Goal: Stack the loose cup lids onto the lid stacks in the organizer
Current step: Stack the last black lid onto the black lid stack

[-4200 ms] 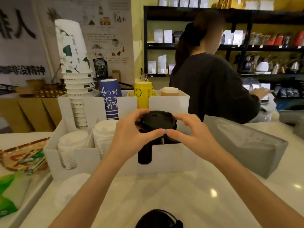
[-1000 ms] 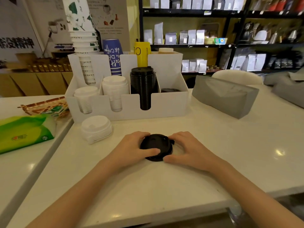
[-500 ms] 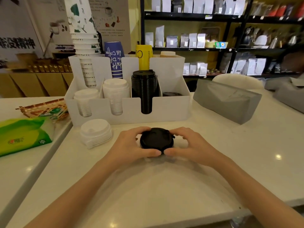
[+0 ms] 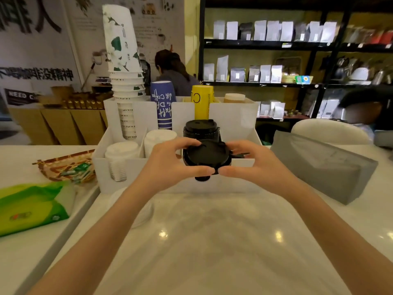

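Both hands hold a small stack of black cup lids [image 4: 205, 155] in the air, just in front of the white organizer [image 4: 234, 184]. My left hand [image 4: 170, 162] grips its left side and my right hand [image 4: 251, 162] its right side. Behind it, the tall black lid stack [image 4: 201, 129] stands in the organizer's third slot. Two white lid stacks [image 4: 121, 150] [image 4: 159, 139] fill the slots to the left. A loose pile of white lids [image 4: 136, 211] lies on the counter, partly hidden by my left forearm.
Paper cup stacks [image 4: 125, 81] stand in the organizer's back row. A grey pouch [image 4: 319, 167] lies to the right, a green packet [image 4: 32, 207] and a woven basket [image 4: 68, 167] to the left. One person stands behind the counter, another at the far right.
My hands lifted the black lids off the counter and carried them up and forward to the organizer. The camera has tilted up and closer.
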Available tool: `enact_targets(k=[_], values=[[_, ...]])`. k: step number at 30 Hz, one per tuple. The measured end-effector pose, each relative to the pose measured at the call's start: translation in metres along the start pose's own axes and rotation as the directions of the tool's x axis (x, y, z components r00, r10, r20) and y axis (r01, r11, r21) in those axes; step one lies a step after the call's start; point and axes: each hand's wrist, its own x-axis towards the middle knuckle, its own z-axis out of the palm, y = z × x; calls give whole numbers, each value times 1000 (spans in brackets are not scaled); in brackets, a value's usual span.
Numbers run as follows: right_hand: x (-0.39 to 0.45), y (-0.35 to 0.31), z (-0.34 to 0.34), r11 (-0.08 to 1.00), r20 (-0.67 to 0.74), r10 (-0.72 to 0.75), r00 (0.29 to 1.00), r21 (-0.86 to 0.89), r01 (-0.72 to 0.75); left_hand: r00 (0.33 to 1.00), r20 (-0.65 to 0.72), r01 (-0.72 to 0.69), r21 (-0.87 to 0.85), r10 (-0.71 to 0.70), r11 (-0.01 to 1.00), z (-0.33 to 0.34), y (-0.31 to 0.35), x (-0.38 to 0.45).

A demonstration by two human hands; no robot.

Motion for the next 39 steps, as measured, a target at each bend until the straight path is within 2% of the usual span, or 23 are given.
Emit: enact_targets(k=[11,16,29,39], values=[[74,5,-7,990,-115,-88,989,100,100,973,-232,-57,-144,22,988,0,-11,66],[96,15,0,978,-110,-83,990,180,102,947,-320,-56,-75,29,996,14,-19,84],[117,37,10,972,-19,-39,999,230,43,951,-309,-10,-12,6,1000,28,-32,96],[117,40,13,972,-36,-44,998,230,51,962,-271,15,-12,-18,1000,27,-35,96]])
